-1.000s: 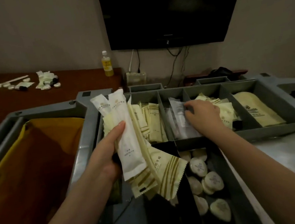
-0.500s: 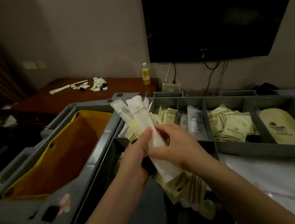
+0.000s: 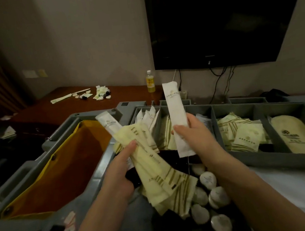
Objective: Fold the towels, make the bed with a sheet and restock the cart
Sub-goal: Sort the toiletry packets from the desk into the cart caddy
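My left hand [image 3: 122, 164] grips a fanned bundle of pale yellow sachets [image 3: 160, 173] with one long white packet [image 3: 109, 124] sticking up from it. My right hand [image 3: 194, 135] pinches a single long white packet [image 3: 176, 116] and holds it upright, apart from the bundle. Both hands hover over the grey housekeeping cart [image 3: 94, 215]. Its tray compartments hold upright white packets [image 3: 149, 115], yellow square sachets [image 3: 245, 137] and a large yellow pouch [image 3: 298, 134].
Small round white soaps [image 3: 208, 181] fill a near bin under my hands. A yellow laundry bag [image 3: 63, 171] hangs in the cart's left side. Behind stand a wooden desk [image 3: 67, 108] with scattered amenities and a drink bottle [image 3: 150, 81], under a wall television [image 3: 228, 19].
My right hand has left the tray compartment, taken one white packet out of the bundle and lifted it up to the right. The camera has swung left.
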Motion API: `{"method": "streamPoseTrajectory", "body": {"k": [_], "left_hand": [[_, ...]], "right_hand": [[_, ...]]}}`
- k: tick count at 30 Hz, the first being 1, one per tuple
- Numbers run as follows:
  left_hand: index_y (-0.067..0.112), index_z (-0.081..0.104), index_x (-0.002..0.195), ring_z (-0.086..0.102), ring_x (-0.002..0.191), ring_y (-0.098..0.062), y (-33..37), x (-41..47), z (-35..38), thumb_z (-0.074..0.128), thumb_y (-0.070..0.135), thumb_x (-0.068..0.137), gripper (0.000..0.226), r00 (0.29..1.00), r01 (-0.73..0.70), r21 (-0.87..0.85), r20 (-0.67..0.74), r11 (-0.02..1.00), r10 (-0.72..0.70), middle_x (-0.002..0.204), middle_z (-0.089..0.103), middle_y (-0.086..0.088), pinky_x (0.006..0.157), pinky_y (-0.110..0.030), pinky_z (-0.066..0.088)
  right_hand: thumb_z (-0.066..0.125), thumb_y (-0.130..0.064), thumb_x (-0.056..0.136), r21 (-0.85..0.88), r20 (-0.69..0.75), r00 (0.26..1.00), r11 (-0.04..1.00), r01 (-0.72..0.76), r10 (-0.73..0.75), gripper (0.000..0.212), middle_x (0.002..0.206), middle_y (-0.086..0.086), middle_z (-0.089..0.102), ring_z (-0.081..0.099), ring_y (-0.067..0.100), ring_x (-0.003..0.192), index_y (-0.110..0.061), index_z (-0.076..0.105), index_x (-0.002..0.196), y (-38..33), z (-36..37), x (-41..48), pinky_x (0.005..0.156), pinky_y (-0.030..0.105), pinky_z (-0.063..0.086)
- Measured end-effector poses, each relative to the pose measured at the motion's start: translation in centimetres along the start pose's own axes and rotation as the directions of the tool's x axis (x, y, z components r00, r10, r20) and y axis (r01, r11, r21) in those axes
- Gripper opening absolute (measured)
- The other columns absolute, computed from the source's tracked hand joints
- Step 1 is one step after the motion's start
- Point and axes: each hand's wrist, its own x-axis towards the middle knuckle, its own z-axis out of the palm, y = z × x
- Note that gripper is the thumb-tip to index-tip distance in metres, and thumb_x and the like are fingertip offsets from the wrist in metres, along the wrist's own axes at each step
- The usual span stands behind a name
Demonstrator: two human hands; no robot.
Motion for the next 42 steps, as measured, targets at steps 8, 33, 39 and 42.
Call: {"method": "streamPoseTrajectory", "body": {"k": [8,33,39,42], "left_hand": [[0.015,0.062,0.091,0.063,0.079,-0.027,5.7,3.7,-4.8,0.061,0.021,0.089,0.006,0.998,-0.029,0.000,-0.057,1.000,0.029,0.085,0.068,-0.011,0.061,-0.041,0.047],[0.013,0.068,0.103,0.071,0.073,-0.026,8.6,10.4,-9.5,0.066,0.021,0.084,0.020,0.971,0.142,0.023,0.190,0.990,-0.143,0.084,0.074,-0.009,0.060,-0.038,0.052],[0.015,0.067,0.104,0.069,0.090,-0.032,7.5,9.9,-7.8,0.061,0.023,0.087,0.019,0.929,0.166,0.059,0.326,0.984,-0.176,0.097,0.073,-0.013,0.078,-0.047,0.054],[0.015,0.063,0.113,0.070,0.088,-0.033,6.6,9.5,-6.8,0.062,0.024,0.086,0.029,0.913,0.207,0.077,0.344,0.975,-0.220,0.099,0.072,-0.014,0.068,-0.045,0.056]], "right_hand": [[0.042,-0.021,0.098,-0.285,-0.034,0.997,0.955,-0.077,0.070,0.058,0.147,0.006,0.037,0.051,0.024,0.112,-0.028,0.018,0.151,-0.6,8.2,7.8,0.086,0.034,0.046],[0.042,-0.040,0.095,-0.869,-0.176,0.984,0.472,-0.149,-0.014,0.041,0.134,0.007,0.053,0.046,0.025,0.123,-0.021,0.057,0.128,1.3,12.1,12.2,0.102,0.040,0.039],[0.060,-0.050,0.085,-0.567,0.072,0.997,0.822,0.040,0.001,0.047,0.110,-0.015,0.052,0.054,0.002,0.095,-0.030,0.052,0.127,-3.8,14.9,2.2,0.071,0.018,0.046],[0.069,-0.046,0.080,-0.566,-0.040,0.999,0.823,-0.035,0.015,0.057,0.103,-0.017,0.047,0.052,0.000,0.089,-0.030,0.045,0.129,-2.3,15.3,0.9,0.069,0.017,0.047]]}}
